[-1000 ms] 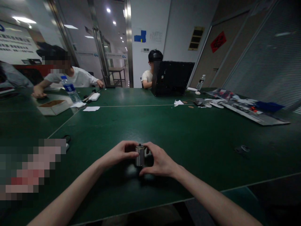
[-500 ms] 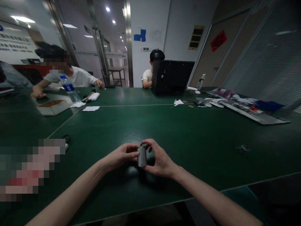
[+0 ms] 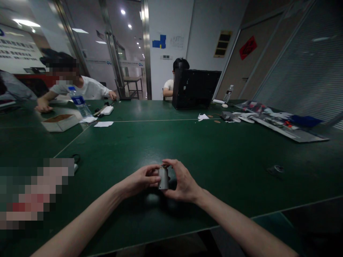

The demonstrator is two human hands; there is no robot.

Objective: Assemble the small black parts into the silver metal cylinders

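Note:
A small silver metal cylinder, much like a small electric motor, is held upright between my hands, just above the green table. From its left side, my left hand pinches it, thumb across the front and fingers partly hidden behind. My right hand spans it from top to bottom, index finger on the upper end and thumb at the lower edge. A small dark hole shows low on its side. What lies under the right fingertips at the top is hard to make out.
The green table carries an open cardboard box, a water bottle and white paper on the left. A black monitor stands at the back. Clutter covers a board at right. Two persons sit opposite.
The metal cylinder has shifted slightly right and turned a little in my hands. My left thumb has moved slightly lower on it.

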